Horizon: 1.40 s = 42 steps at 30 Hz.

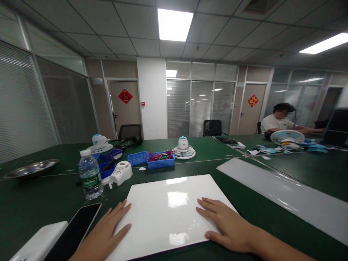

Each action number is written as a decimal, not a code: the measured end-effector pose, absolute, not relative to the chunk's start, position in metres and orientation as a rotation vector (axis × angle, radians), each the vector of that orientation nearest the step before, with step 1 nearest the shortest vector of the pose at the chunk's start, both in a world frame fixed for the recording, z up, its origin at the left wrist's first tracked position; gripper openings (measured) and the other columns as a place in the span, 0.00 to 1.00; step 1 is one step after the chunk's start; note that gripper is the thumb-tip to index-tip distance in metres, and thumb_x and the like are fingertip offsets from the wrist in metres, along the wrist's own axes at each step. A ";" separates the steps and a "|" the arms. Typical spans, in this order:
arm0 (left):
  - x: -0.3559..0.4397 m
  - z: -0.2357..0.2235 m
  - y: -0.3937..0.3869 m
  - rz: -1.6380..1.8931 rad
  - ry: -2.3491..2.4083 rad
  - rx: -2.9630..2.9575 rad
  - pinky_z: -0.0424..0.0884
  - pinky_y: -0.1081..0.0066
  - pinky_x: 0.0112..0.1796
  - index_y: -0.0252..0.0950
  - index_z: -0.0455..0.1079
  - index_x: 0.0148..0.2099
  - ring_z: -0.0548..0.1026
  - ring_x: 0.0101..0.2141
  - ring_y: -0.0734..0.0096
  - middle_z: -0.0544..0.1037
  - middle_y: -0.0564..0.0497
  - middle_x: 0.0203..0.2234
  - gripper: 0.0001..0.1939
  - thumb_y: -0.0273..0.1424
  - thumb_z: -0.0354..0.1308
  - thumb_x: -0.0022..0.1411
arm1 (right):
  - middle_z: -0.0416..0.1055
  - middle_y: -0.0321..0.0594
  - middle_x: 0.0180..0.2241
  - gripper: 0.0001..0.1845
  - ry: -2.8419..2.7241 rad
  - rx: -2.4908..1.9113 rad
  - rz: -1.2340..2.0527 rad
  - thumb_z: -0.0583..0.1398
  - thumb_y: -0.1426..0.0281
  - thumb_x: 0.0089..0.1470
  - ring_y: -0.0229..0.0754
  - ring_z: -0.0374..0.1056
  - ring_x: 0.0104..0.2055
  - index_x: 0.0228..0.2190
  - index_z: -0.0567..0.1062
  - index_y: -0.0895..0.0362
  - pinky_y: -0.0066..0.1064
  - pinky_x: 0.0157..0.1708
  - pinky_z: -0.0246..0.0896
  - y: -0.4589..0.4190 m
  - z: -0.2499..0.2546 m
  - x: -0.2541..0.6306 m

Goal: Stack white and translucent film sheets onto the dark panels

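Observation:
A glossy white board [163,214] with a dark edge lies flat on the green table before me. My left hand [108,228] rests on its left side, fingers stretched out and apart. On the right part of the board lies my right hand [225,224], palm down with its fingers spread. Neither hand grips anything. Beside my left hand are a phone [76,232] with a dark screen and a white box-shaped object [40,241]. A clear water bottle [90,175] with a green label stands upright beyond the phone.
Blue trays [160,164] hold red wires; white fan parts [122,172] and a fan head [184,148] sit nearby. At left lies a metal dish [32,168]. A long white panel [282,195] stretches along the right. Across the table sits a person [274,123] near a fan grille [287,137].

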State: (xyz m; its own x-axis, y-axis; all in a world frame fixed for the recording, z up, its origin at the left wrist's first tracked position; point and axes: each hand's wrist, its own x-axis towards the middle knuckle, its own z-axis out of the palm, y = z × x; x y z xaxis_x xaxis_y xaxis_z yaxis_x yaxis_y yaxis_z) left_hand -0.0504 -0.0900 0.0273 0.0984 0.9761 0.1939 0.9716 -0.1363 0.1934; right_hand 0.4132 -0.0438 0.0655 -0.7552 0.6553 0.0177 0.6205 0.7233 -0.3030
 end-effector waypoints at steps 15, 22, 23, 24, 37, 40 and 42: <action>-0.063 0.008 -0.083 0.511 1.998 2.390 0.58 0.47 0.62 0.49 0.59 0.68 0.58 0.66 0.48 0.55 0.52 0.68 0.27 0.43 0.50 0.69 | 0.49 0.37 0.69 0.34 -2.735 -1.099 0.260 0.51 0.49 0.64 0.47 0.47 0.70 0.67 0.53 0.43 0.45 0.68 0.45 -0.027 0.060 0.427; -0.060 0.015 -0.086 0.486 1.998 2.353 0.58 0.46 0.63 0.49 0.59 0.68 0.59 0.66 0.49 0.56 0.51 0.68 0.27 0.46 0.48 0.70 | 0.51 0.57 0.68 0.36 -2.134 -1.868 -0.240 0.51 0.56 0.63 0.59 0.45 0.70 0.66 0.58 0.63 0.55 0.67 0.40 0.048 0.047 0.528; -0.060 0.015 -0.086 0.479 1.993 2.356 0.56 0.46 0.63 0.49 0.59 0.68 0.59 0.66 0.49 0.56 0.51 0.68 0.28 0.47 0.48 0.70 | 0.51 0.61 0.67 0.37 -2.061 -1.971 -0.250 0.51 0.57 0.62 0.61 0.46 0.69 0.65 0.59 0.66 0.57 0.65 0.42 0.054 0.045 0.544; -0.060 0.015 -0.086 0.472 1.986 2.358 0.55 0.46 0.63 0.49 0.58 0.68 0.58 0.66 0.49 0.55 0.51 0.69 0.28 0.48 0.48 0.70 | 0.54 0.65 0.65 0.36 -2.004 -2.061 -0.245 0.51 0.57 0.62 0.63 0.50 0.68 0.63 0.61 0.68 0.58 0.64 0.45 0.058 0.043 0.557; -0.052 0.024 -0.091 0.511 1.998 2.372 0.58 0.46 0.62 0.48 0.62 0.67 0.62 0.64 0.48 0.58 0.50 0.67 0.27 0.47 0.52 0.68 | 0.74 0.43 0.39 0.20 -2.009 -2.240 -0.281 0.53 0.57 0.66 0.42 0.72 0.39 0.43 0.74 0.60 0.42 0.44 0.68 0.048 0.057 0.543; -0.054 0.025 -0.092 0.503 1.995 2.345 0.57 0.45 0.62 0.49 0.60 0.67 0.60 0.65 0.49 0.57 0.52 0.67 0.27 0.48 0.50 0.69 | 0.75 0.51 0.38 0.24 -2.093 -2.076 -0.354 0.44 0.61 0.69 0.48 0.73 0.38 0.41 0.75 0.60 0.45 0.42 0.66 0.032 0.071 0.513; -0.054 0.025 -0.093 0.488 1.985 2.324 0.54 0.45 0.63 0.47 0.56 0.69 0.58 0.66 0.50 0.55 0.51 0.68 0.29 0.49 0.47 0.70 | 0.76 0.51 0.38 0.26 -2.229 -1.888 -0.351 0.41 0.62 0.69 0.51 0.74 0.40 0.40 0.76 0.58 0.44 0.43 0.64 0.015 0.074 0.485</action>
